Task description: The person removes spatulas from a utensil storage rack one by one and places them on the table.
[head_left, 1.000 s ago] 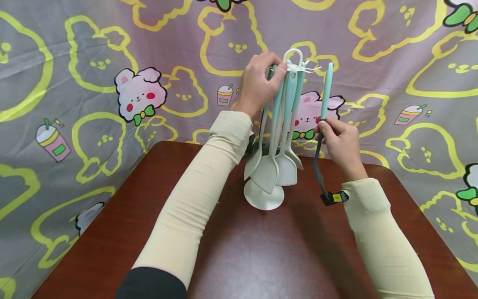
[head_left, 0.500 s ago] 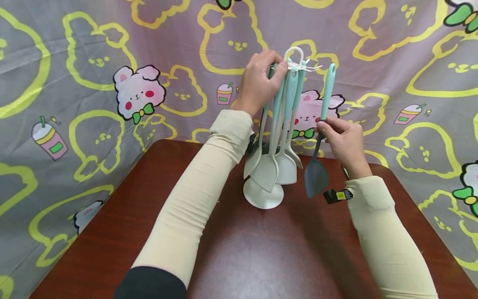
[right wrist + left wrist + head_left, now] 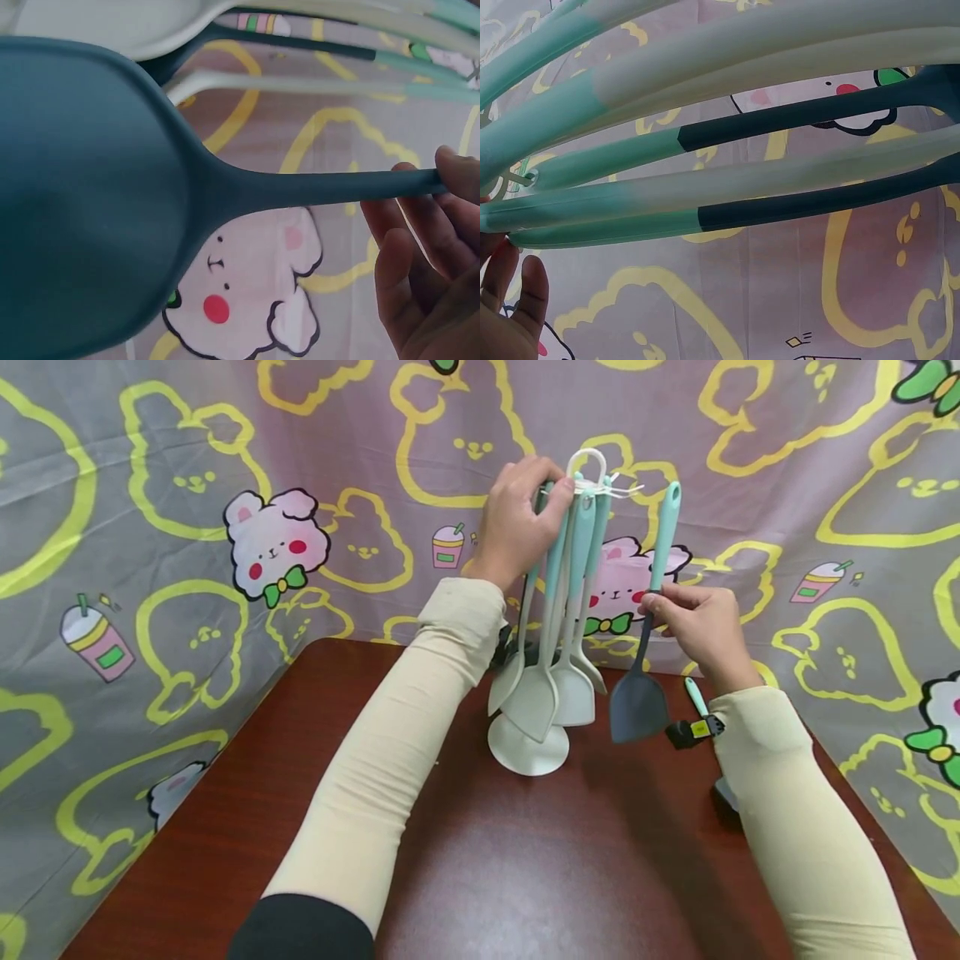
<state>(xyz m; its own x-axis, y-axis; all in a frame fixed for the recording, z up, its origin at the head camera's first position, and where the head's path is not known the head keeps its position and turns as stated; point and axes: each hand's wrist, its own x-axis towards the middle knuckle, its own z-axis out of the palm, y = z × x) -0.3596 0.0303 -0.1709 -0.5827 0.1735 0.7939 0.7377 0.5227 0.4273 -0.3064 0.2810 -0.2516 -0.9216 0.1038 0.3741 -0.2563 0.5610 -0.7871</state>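
In the head view my right hand (image 3: 701, 622) pinches a dark grey spatula (image 3: 637, 703) with a mint handle, low on the handle where mint meets grey. It hangs upright with its broad blade down, just right of the rack and apart from it. The right wrist view shows the spatula (image 3: 90, 195) close up, thumb and fingers (image 3: 431, 240) on its shaft. My left hand (image 3: 521, 518) grips the top of the white utensil rack (image 3: 528, 756), among the upper handle ends; its fingertips are partly hidden. Several pale utensils (image 3: 532, 702) with mint handles hang there.
Dark grey utensils (image 3: 802, 109) also hang on the rack's far side. Another mint-handled utensil (image 3: 695, 697) lies on the brown table (image 3: 480, 877) at the right, partly hidden by my right forearm. A patterned curtain (image 3: 360, 452) surrounds the table behind.
The spatula has turned from edge-on to show its broad blade, and my right hand has shifted slightly right. The utensil lying on the table has come into view. My left hand stays at the rack top.
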